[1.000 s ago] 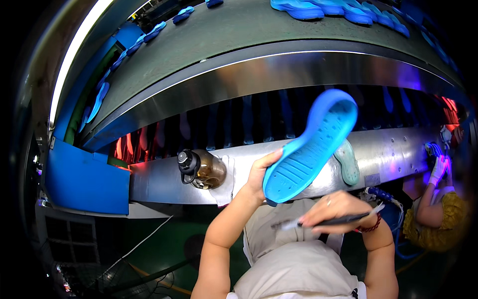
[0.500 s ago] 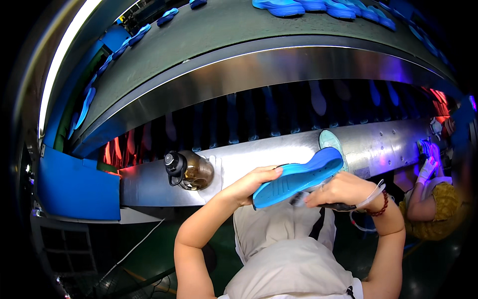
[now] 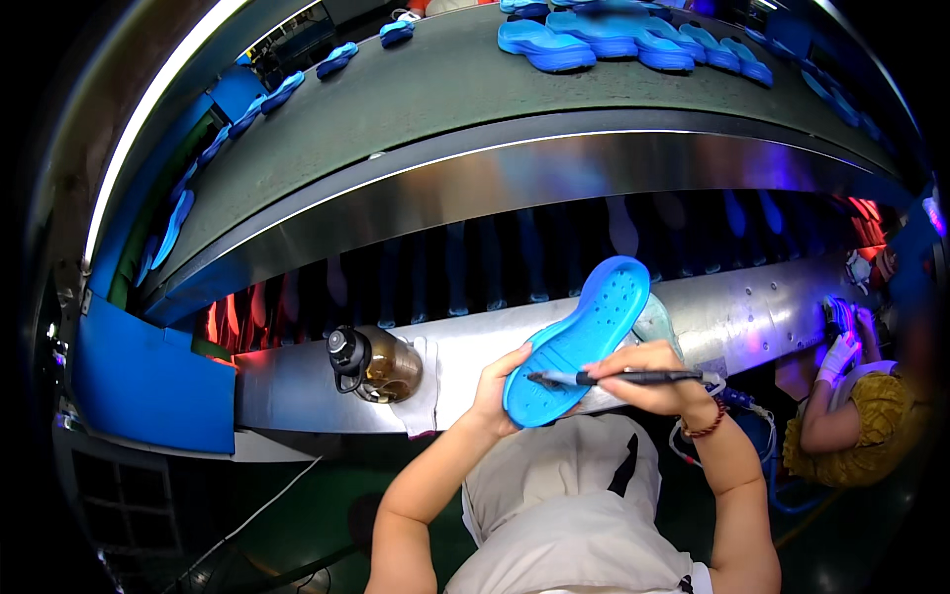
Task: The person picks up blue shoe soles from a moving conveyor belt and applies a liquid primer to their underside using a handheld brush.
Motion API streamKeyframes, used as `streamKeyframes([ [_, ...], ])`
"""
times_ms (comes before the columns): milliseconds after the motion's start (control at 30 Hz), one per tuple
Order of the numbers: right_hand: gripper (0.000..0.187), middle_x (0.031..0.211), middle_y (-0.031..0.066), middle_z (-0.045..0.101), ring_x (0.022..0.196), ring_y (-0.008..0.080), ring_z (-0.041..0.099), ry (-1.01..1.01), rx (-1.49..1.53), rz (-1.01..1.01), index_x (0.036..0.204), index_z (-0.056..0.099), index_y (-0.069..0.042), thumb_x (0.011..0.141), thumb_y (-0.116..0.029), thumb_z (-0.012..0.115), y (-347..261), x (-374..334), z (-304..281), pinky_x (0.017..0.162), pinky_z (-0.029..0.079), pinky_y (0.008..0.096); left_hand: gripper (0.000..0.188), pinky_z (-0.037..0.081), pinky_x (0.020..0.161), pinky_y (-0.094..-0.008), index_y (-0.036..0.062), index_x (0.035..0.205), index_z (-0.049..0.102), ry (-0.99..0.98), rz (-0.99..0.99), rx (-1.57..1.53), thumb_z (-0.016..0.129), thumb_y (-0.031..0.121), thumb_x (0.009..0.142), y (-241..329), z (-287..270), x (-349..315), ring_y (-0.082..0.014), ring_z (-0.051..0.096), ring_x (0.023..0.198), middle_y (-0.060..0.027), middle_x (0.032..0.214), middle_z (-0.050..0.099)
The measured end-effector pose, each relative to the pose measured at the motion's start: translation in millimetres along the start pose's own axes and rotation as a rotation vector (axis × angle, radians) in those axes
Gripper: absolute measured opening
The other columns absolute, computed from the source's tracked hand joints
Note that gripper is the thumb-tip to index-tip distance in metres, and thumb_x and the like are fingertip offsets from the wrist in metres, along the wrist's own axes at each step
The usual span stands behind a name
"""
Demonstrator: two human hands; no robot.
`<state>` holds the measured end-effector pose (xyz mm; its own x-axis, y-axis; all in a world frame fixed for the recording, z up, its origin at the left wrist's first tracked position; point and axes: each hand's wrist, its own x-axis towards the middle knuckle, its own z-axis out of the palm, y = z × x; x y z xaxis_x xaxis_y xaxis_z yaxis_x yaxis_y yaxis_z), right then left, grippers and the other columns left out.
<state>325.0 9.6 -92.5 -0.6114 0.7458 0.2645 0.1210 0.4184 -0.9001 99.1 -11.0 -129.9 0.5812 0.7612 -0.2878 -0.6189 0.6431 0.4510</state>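
Observation:
My left hand (image 3: 498,392) grips a bright blue shoe sole (image 3: 577,332) by its lower left edge, tilted with its hollow, hole-dotted face toward me. In my right hand (image 3: 658,376) is a slim black-handled brush (image 3: 562,377), held like a pen. Its dark tip rests on or just over the inside of the sole's nearer end; exact contact is hard to tell. Behind the sole, partly covered by it, a pale green sole-shaped piece (image 3: 655,323) lies on the metal ledge (image 3: 475,342).
On the ledge to the left, a brown-tinted bottle (image 3: 389,366) with a black lid stands beside a pale cloth (image 3: 424,396). Beyond, a green conveyor belt (image 3: 445,89) carries several blue soles (image 3: 549,48). At right, a co-worker's gloved hand (image 3: 839,356) is near another piece.
The sole has swung more upright, its hollow face now turned to me. My right hand has brought the brush from below the sole to over its inside.

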Motion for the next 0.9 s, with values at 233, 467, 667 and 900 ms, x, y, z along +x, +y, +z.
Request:
streamKeyframes([
  [233, 0.012, 0.08, 0.0124, 0.066, 0.069, 0.0171, 0.064, 0.383, -0.199, -0.009, 0.085, 0.065, 0.003, 0.074, -0.002, 0.065, 44, 8, -3, 0.062, 0.049, 0.0253, 0.056, 0.041, 0.087, -0.0562, 0.0072, 0.132, 0.031, 0.02, 0.032, -0.139, 0.04, 0.036, 0.086, -12, -23, 9, -0.0362, 0.048, 0.11, -0.0196, 0.128, 0.041],
  [467, 0.017, 0.085, 0.0167, 0.064, 0.074, 0.0298, 0.062, 0.575, -0.684, -0.227, 0.086, 0.063, 0.0, 0.069, -0.001, 0.065, 58, 19, 38, 0.066, 0.05, 0.0341, 0.053, 0.047, 0.082, -0.0523, 0.0055, 0.131, 0.031, 0.038, 0.077, -0.183, 0.04, 0.036, 0.088, -19, -29, 6, -0.0351, 0.053, 0.104, -0.0202, 0.121, 0.047],
  [667, 0.017, 0.081, 0.0171, 0.066, 0.073, 0.0232, 0.064, 0.044, 0.255, 0.071, 0.081, 0.065, 0.005, 0.074, -0.011, 0.061, 7, -13, 27, 0.07, 0.05, 0.0295, 0.059, 0.039, 0.096, -0.0399, -0.0004, 0.133, 0.028, 0.09, 0.238, 0.046, 0.037, 0.037, 0.087, -13, -43, -18, -0.0307, 0.049, 0.111, -0.0182, 0.126, 0.045],
  [900, 0.019, 0.091, 0.0212, 0.062, 0.078, 0.0238, 0.061, 0.551, 0.819, -0.022, 0.091, 0.056, 0.003, 0.085, -0.015, 0.053, 44, -24, 2, 0.072, 0.048, 0.0316, 0.069, 0.047, 0.073, -0.0589, -0.0039, 0.131, 0.03, -0.004, 0.855, -0.108, 0.037, 0.047, 0.085, 103, 40, -93, -0.044, 0.053, 0.099, -0.0259, 0.122, 0.045],
])
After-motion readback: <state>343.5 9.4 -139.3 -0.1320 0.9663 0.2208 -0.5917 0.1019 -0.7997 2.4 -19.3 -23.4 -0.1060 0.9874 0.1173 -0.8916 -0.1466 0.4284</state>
